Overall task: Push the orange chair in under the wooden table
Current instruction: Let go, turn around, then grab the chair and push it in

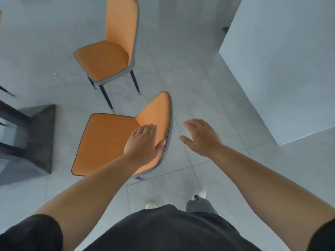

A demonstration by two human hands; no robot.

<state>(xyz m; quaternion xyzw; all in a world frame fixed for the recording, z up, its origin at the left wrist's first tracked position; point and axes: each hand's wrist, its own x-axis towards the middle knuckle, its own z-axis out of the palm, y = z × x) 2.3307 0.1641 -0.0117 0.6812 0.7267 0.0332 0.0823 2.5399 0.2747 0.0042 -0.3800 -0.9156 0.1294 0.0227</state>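
Near chair (108, 142): second chair (110, 57) behind it, table base (36, 134) left, wall (281, 69) right, well apart.

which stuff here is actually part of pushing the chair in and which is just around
In the job: near orange chair, left hand on top of its backrest, right hand open beside it, dark table base at left.

Just around: second orange chair, white wall, tiled floor.
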